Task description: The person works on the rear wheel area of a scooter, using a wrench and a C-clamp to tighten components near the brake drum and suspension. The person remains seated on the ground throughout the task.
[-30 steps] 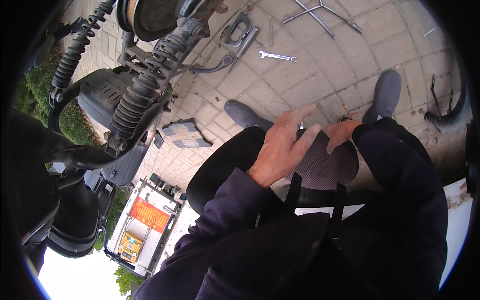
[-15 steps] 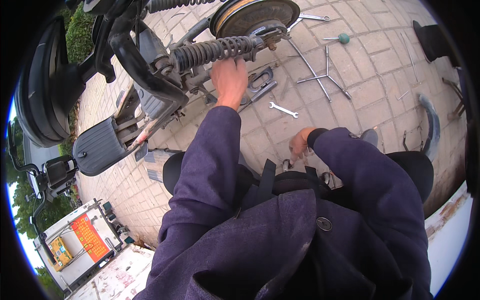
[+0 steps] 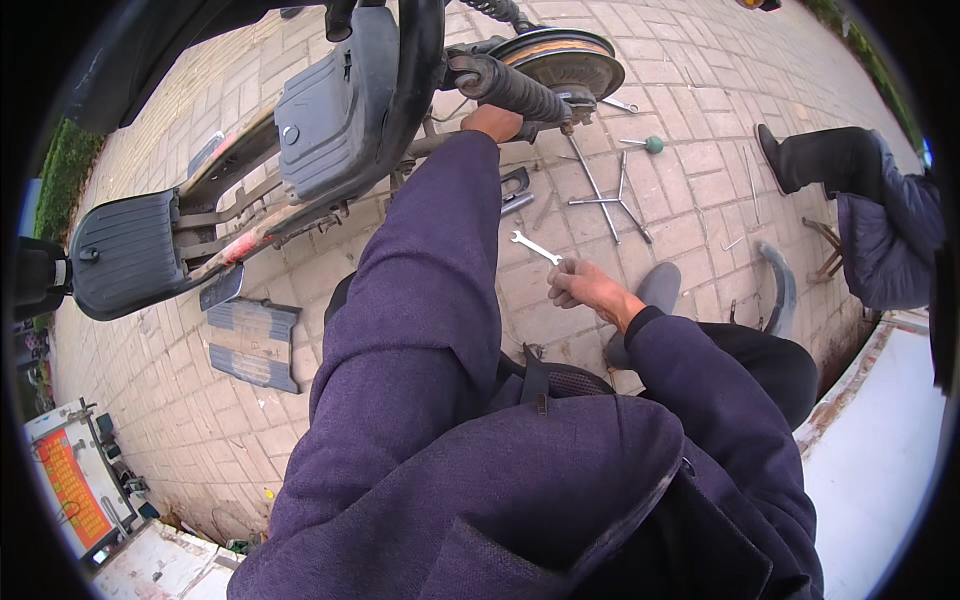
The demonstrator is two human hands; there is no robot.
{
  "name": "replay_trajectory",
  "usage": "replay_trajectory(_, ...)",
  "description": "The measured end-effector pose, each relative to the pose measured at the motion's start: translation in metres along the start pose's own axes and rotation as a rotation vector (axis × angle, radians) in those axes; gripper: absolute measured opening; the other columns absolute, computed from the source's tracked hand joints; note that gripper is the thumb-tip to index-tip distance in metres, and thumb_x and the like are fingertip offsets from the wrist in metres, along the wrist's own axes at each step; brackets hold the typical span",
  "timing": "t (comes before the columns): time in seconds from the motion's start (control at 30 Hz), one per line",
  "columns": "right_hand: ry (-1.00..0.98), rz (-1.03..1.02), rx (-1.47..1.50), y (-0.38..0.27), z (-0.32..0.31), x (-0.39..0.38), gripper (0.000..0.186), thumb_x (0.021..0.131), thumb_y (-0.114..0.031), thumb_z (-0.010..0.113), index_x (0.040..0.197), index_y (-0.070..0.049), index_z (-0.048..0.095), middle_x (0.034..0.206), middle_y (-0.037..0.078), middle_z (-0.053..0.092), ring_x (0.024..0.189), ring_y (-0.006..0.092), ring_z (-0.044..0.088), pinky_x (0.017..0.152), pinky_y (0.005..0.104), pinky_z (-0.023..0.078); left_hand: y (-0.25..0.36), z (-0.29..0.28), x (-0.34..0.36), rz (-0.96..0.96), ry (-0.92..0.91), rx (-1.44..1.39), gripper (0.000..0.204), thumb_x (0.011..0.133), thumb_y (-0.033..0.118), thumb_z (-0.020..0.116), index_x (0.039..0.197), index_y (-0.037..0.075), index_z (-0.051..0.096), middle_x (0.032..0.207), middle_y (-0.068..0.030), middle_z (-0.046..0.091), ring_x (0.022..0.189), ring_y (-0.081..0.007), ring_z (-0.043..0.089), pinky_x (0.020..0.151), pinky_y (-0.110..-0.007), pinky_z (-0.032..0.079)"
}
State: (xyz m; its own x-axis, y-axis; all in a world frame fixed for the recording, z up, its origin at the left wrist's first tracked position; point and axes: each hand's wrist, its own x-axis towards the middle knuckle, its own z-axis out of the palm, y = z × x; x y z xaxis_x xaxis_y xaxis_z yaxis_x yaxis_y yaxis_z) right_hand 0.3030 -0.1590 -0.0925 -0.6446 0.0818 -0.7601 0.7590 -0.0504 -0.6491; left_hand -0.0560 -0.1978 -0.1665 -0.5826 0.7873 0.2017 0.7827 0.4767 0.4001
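My left hand (image 3: 493, 122) reaches in beside the black shock absorber (image 3: 520, 92) of a tipped electric scooter. Its back shows, while its fingers are hidden among the parts near the wheel hub (image 3: 572, 70). On the paving, my right hand (image 3: 590, 288) has curled fingers at one end of a silver open-end wrench (image 3: 536, 248); the other end points away to the left.
A lug wrench (image 3: 606, 199), a green-handled screwdriver (image 3: 652, 145) and a curved grey fender-like piece (image 3: 776, 287) lie on the brick paving. A ridged floor panel (image 3: 253, 345) lies at left. Another person's leg (image 3: 830, 160) is at right.
My right hand has moved from the lap area forward to the wrench. My left hand stays by the shock absorber. The view has shifted, showing more of another person at right.
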Motion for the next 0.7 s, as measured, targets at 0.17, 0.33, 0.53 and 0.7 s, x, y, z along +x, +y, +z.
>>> replay_trajectory(0.17,0.032,-0.033,0.123,0.022,0.004,0.026,0.020,0.096,-0.017,0.063,0.105,0.001,0.064,0.089,0.010,0.069,0.077,0.0169,0.066,0.068,0.0304,0.053,0.013,-0.030,-0.005,0.420,-0.143,0.915,0.045,0.103,0.028,0.045,0.144,0.012,0.053,0.146,-0.0161,0.056,0.139,-0.0365,0.049,0.118,-0.049,0.037)
replay_trajectory(0.33,0.081,-0.053,0.248,0.011,-0.011,0.077,0.024,0.097,-0.022,0.063,0.106,0.001,0.063,0.091,0.011,0.069,0.077,0.0179,0.066,0.067,0.0334,0.053,0.032,-0.085,-0.001,0.083,-0.564,0.597,0.050,0.104,0.032,0.047,0.153,0.021,0.044,0.157,-0.0136,0.044,0.146,-0.0333,0.041,0.117,-0.050,0.039)
replay_trajectory(0.53,0.139,-0.184,0.572,-0.021,-0.015,0.112,0.030,0.097,-0.025,0.064,0.113,0.001,0.065,0.097,0.012,0.071,0.083,0.0213,0.067,0.075,0.0361,0.054,0.009,-0.081,-0.002,0.431,-0.457,0.915,0.048,0.098,0.035,0.060,0.140,0.012,0.056,0.137,-0.0158,0.060,0.128,-0.0391,0.057,0.106,-0.050,0.048)
replay_trajectory(0.7,0.065,-0.253,0.662,-0.058,-0.006,0.123,0.033,0.098,-0.026,0.064,0.117,0.001,0.065,0.100,0.012,0.071,0.086,0.0229,0.068,0.079,0.0374,0.054,-0.011,-0.085,-0.009,0.425,-0.336,0.845,0.040,0.100,0.034,0.057,0.130,0.009,0.062,0.123,-0.0146,0.067,0.112,-0.0356,0.065,0.097,-0.045,0.052)
